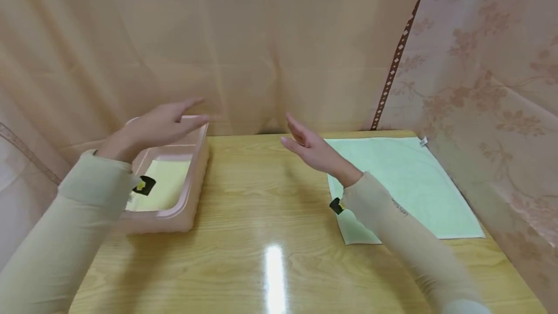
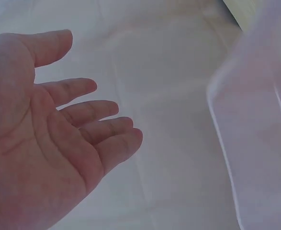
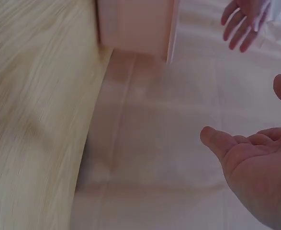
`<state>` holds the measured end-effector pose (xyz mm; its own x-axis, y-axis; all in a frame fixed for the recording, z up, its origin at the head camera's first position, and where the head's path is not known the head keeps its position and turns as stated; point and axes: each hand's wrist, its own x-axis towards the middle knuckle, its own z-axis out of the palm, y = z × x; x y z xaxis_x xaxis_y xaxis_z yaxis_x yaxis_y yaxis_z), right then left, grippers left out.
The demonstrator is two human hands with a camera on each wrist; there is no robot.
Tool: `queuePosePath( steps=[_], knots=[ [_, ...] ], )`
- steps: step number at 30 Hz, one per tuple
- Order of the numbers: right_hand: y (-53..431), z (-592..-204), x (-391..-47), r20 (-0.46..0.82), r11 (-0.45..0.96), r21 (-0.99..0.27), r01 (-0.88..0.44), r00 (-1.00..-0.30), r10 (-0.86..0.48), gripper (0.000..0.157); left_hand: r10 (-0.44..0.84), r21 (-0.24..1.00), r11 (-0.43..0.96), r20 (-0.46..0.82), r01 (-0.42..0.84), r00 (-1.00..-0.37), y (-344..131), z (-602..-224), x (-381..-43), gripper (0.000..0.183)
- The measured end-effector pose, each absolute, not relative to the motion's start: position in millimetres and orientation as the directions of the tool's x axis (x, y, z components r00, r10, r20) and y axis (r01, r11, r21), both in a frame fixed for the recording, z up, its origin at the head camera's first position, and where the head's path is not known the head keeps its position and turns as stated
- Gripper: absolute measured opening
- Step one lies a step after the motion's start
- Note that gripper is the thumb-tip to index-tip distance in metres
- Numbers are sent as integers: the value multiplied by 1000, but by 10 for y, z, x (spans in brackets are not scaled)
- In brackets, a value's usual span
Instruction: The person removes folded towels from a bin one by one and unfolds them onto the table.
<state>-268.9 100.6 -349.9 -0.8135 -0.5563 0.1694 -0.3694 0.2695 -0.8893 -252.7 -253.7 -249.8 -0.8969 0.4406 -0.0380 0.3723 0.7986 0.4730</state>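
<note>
My left hand (image 1: 157,125) hovers above a pink plastic bin (image 1: 198,178) at the left of the table. Its fingers are nearly straight and the palm (image 2: 39,139), seen in the left wrist view, holds nothing. Inside the bin lies something flat and pale yellow (image 1: 167,183), partly hidden by my left sleeve. My right hand (image 1: 316,151) is raised over the table beside a light green cloth (image 1: 418,188), thumb apart from the fingers, nothing in it. The cloth is spread flat at the right, and my right forearm covers part of it.
A wooden table (image 1: 253,188) carries the bin and the cloth. Beige curtain (image 1: 244,52) hangs behind the table's back edge, and a pink flowered curtain (image 1: 492,86) hangs along the right side. Small black straps show at both wrists.
</note>
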Motion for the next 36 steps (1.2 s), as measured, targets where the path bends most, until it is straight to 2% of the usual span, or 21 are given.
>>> queuePosePath(
  steps=[6,12,16,20,25,30,36],
  knots=[
    [527,-3522,-2696,175,223,-907,-357,-802,-571,78,381,431,844,-65,319,-922,-3174,-2597,-2603,71],
    [41,-3720,-2580,157,163,-935,-316,-777,-610,78,275,344,916,-168,205,-947,-3842,-2822,-2564,76],
    [-265,-3816,-2464,118,137,-957,-257,-772,-625,80,250,363,917,-211,162,-945,-4142,-3013,-2489,80],
    [-611,-3889,-2379,135,76,-969,-235,-762,-633,79,256,419,896,-214,148,-943,-4338,-3152,-2400,83],
    [-969,-3965,-2296,162,17,-974,-225,-751,-640,83,282,479,862,-176,168,-943,-4446,-3220,-2334,77],
    [-1179,-4018,-2230,163,84,-959,-269,-772,-614,92,247,435,891,-218,133,-944,-4538,-3193,-2353,75],
    [-1359,-4040,-2189,153,69,-968,-241,-786,-599,92,217,404,908,-222,113,-950,-4723,-3212,-2394,75]
  ],
)
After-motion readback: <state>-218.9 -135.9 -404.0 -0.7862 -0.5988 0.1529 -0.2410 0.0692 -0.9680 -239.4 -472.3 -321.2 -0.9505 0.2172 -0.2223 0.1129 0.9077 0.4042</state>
